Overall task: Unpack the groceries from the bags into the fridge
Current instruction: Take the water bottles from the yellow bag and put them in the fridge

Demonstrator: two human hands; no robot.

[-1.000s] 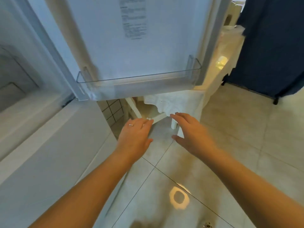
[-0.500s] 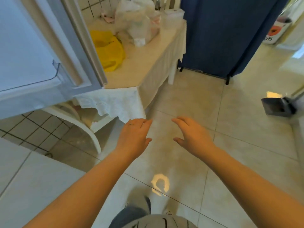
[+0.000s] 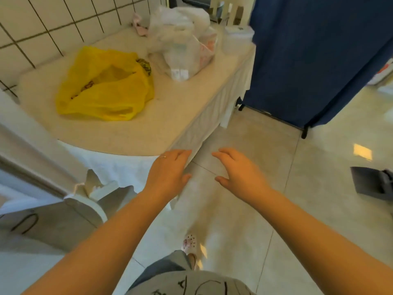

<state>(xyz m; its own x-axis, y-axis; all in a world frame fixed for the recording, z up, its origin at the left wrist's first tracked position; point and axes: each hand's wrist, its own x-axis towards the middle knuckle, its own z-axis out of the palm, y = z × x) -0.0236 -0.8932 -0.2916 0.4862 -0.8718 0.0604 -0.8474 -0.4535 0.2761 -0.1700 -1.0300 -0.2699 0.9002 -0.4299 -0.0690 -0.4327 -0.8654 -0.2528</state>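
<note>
At 6 o'clock, nearest the camera, a grey printed garment (image 3: 191,284) and one pale clog with small charms (image 3: 189,243) are seen above the glossy beige tiled floor (image 3: 244,220). Both bare forearms are stretched forward. The left hand (image 3: 168,173), with a thin ring on one finger, is held palm down with its fingers straight and relaxed, over the near corner of the cloth-covered surface (image 3: 131,137); nothing is held in it. The right hand (image 3: 240,173) is spread just beside it, slightly apart, fingers loosely bent over the floor, also holding nothing.

At 9 o'clock a blurred white edge of the fridge door (image 3: 27,145) is seen. At 11 o'clock, on the surface, a crumpled yellow plastic grocery bag (image 3: 104,86) lies open. Beyond it, at 12 o'clock, a translucent white plastic bag (image 3: 185,47) stands full, a white lidded tub (image 3: 238,39) just to its right. A white tiled wall (image 3: 53,24) backs the surface. At 1 o'clock a dark blue fabric screen (image 3: 319,56) stands on the floor, and at 3 o'clock a grey dustpan (image 3: 370,182).
</note>
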